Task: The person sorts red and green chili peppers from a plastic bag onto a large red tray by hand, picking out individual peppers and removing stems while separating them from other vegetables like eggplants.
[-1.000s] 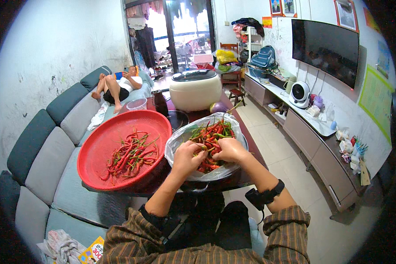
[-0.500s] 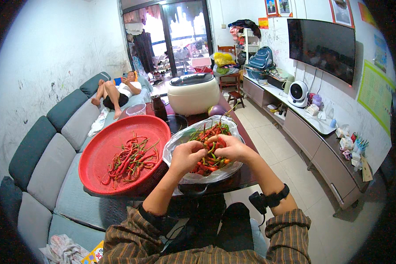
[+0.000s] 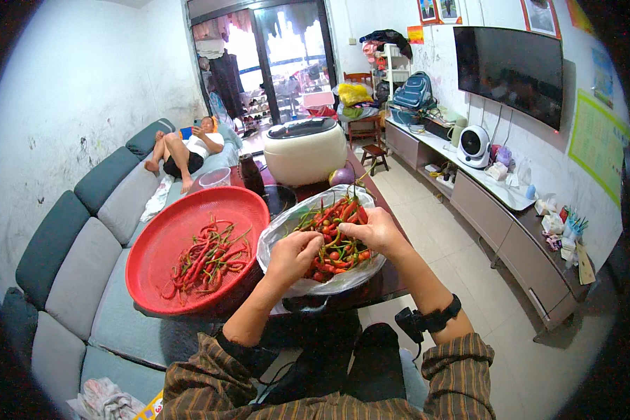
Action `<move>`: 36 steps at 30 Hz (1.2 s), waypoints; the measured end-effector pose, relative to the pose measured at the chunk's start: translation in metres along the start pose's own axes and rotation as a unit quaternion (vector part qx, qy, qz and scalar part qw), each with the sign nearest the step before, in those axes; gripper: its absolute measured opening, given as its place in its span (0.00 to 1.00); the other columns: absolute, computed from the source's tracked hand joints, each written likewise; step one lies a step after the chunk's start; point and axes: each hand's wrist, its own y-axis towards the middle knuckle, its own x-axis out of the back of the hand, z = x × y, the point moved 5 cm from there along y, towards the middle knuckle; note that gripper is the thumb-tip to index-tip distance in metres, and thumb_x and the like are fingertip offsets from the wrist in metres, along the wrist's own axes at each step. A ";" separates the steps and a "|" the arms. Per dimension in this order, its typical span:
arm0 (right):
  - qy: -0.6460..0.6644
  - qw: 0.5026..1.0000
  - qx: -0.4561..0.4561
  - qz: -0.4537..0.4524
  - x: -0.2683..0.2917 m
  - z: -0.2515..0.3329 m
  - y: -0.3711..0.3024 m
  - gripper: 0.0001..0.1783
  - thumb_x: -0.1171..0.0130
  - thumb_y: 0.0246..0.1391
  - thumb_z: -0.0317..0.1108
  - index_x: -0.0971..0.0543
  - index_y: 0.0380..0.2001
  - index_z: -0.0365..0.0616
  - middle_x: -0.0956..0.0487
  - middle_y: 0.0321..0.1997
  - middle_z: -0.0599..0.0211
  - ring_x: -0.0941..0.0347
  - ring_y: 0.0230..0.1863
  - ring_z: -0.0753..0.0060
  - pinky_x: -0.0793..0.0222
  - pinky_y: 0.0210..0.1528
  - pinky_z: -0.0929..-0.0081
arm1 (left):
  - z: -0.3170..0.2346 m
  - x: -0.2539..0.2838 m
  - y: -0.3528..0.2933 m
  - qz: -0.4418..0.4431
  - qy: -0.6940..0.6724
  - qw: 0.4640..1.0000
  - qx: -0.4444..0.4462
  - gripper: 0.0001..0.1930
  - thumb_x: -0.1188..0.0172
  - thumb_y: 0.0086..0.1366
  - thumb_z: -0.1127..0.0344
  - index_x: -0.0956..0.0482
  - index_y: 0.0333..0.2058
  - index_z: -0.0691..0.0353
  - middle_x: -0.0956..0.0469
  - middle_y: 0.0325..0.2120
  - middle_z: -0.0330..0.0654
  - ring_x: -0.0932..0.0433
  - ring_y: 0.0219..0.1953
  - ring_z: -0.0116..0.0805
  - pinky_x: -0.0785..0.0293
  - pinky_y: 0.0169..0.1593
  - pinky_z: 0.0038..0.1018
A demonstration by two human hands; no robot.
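Red and green chili peppers (image 3: 336,241) fill a white plastic bag (image 3: 276,231) that lines a dark pot on the table in front of me. Over the bag's left side, my left hand (image 3: 294,253) is closed in a pinch; whatever its fingertips hold is hidden. My right hand (image 3: 376,232), over the right side, curls its fingers round a red chili pepper, with the thumb pointing left. To the left stands a wide red plastic basket (image 3: 150,259), where a loose heap of thin, mostly red chilies (image 3: 210,259) lies.
Behind the bag sit a cream appliance with a dark lid (image 3: 305,154), a purple round vegetable (image 3: 341,175), a dark bottle (image 3: 251,175) and a clear tub (image 3: 215,178). A grey sofa (image 3: 84,259), where a person (image 3: 189,147) reclines, runs along the left. A low cabinet (image 3: 497,231) lines the right wall.
My hands have moved apart: the right has shifted slightly right and up, the left slightly left. More of the chilies between them shows.
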 end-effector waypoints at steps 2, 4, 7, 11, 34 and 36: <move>0.005 1.000 0.008 0.002 0.000 0.001 -0.001 0.15 0.39 0.42 0.40 0.19 0.33 0.45 0.19 0.30 0.65 0.24 0.32 0.75 0.31 0.38 0.74 | -0.008 0.005 0.002 -0.007 -0.009 1.000 0.004 0.15 0.46 0.58 0.57 0.22 0.35 0.63 0.23 0.30 0.49 0.23 0.33 0.44 0.29 0.37 0.30; -0.004 1.000 -0.001 0.019 0.001 0.001 -0.002 0.15 0.39 0.44 0.38 0.21 0.35 0.40 0.20 0.33 0.66 0.27 0.34 0.77 0.32 0.41 0.75 | -0.008 0.003 0.003 -0.011 -0.012 1.000 -0.020 0.16 0.46 0.59 0.56 0.22 0.35 0.63 0.23 0.27 0.48 0.23 0.31 0.39 0.29 0.37 0.30; -0.014 0.999 -0.007 0.041 -0.005 0.017 -0.002 0.14 0.38 0.44 0.36 0.21 0.35 0.40 0.20 0.33 0.66 0.27 0.34 0.77 0.32 0.41 0.76 | 0.022 -0.006 0.007 0.036 -0.177 0.978 0.101 0.16 0.48 0.61 0.57 0.21 0.31 0.67 0.24 0.19 0.40 0.26 0.25 0.25 0.30 0.33 0.24; -0.019 0.999 -0.029 0.038 -0.002 -0.001 0.002 0.15 0.37 0.44 0.36 0.21 0.34 0.39 0.20 0.32 0.67 0.27 0.33 0.78 0.32 0.40 0.76 | 0.020 -0.020 0.025 0.166 -0.194 0.941 0.223 0.16 0.46 0.58 0.59 0.22 0.23 0.68 0.26 0.16 0.37 0.29 0.22 0.21 0.32 0.27 0.18; 0.135 0.988 -0.057 0.042 -0.002 0.011 -0.010 0.14 0.37 0.45 0.34 0.21 0.34 0.37 0.21 0.32 0.67 0.27 0.33 0.78 0.31 0.39 0.78 | -0.019 0.012 0.025 0.171 0.097 0.977 0.084 0.16 0.44 0.48 0.54 0.20 0.26 0.63 0.24 0.20 0.52 0.24 0.25 0.49 0.29 0.33 0.39; 0.205 0.975 -0.065 0.056 -0.007 0.012 -0.007 0.12 0.38 0.45 0.33 0.21 0.33 0.38 0.21 0.32 0.68 0.26 0.33 0.78 0.30 0.39 0.77 | -0.008 0.009 0.018 0.183 0.046 0.975 0.117 0.17 0.43 0.51 0.54 0.21 0.29 0.64 0.23 0.20 0.50 0.23 0.24 0.42 0.29 0.32 0.34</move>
